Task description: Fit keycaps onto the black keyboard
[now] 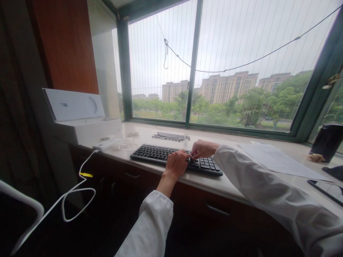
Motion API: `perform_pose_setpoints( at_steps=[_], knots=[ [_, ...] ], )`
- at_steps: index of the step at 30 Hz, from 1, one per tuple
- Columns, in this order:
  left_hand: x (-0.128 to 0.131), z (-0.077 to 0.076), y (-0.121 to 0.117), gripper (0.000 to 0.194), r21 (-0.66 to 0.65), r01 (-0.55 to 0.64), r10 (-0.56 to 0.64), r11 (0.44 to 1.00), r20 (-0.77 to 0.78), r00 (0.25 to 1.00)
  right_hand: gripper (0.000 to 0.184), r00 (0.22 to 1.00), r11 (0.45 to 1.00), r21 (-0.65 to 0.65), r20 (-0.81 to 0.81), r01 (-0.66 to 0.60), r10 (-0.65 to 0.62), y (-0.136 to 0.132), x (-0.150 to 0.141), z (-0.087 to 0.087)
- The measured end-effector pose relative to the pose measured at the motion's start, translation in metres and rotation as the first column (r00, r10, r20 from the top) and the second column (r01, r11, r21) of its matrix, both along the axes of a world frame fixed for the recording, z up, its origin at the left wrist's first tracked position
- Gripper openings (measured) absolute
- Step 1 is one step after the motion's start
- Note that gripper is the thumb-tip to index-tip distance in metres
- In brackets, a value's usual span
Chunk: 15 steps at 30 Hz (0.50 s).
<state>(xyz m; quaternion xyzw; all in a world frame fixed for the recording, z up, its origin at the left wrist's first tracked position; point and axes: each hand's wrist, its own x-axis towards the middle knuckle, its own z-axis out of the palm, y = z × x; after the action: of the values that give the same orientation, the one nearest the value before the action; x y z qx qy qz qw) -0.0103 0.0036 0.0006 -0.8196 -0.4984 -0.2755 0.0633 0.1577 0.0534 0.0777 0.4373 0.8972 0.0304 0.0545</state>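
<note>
**Left hand (177, 162) and right hand (203, 149) meet over a keyboard (152, 152)**

At far left hangs a white cable (75, 187) with a yellow tag (86, 175), running up to a white power strip (104, 144). Beside the strip stands a white box (99, 130), its lid (75, 105) raised. The black keyboard lies on the pale counter (230, 182) beneath the window, rows of small pieces (171, 136) just behind it. Over its right half, the left hand is loosely curled, index finger reaching to the right hand, whose fingers are bent and drawn together. The fingertips are hard to make out; I cannot tell whether either hand grips anything. Papers (278, 160) lie farther right.
</note>
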Motion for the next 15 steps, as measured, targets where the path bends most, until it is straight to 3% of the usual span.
perform_pose_setpoints(
  at_steps=[9, 15],
  knots=[
    [0.0001, 0.0021, -0.0011, 0.039, -0.007, 0.006, -0.006, 1.000, 0.009, 1.000, 0.025, 0.999, 1.000, 0.004, 0.043, -0.013, 0.013, -0.0006, -0.0062, 0.0034],
    [0.0011, 0.0082, -0.0073, 0.039, -0.063, -0.024, 0.023, 0.998, -0.021, 1.000, 0.021, 0.995, 0.999, -0.020, -0.088, -0.045, 0.043, 0.0024, -0.0001, -0.0017]
  ],
)
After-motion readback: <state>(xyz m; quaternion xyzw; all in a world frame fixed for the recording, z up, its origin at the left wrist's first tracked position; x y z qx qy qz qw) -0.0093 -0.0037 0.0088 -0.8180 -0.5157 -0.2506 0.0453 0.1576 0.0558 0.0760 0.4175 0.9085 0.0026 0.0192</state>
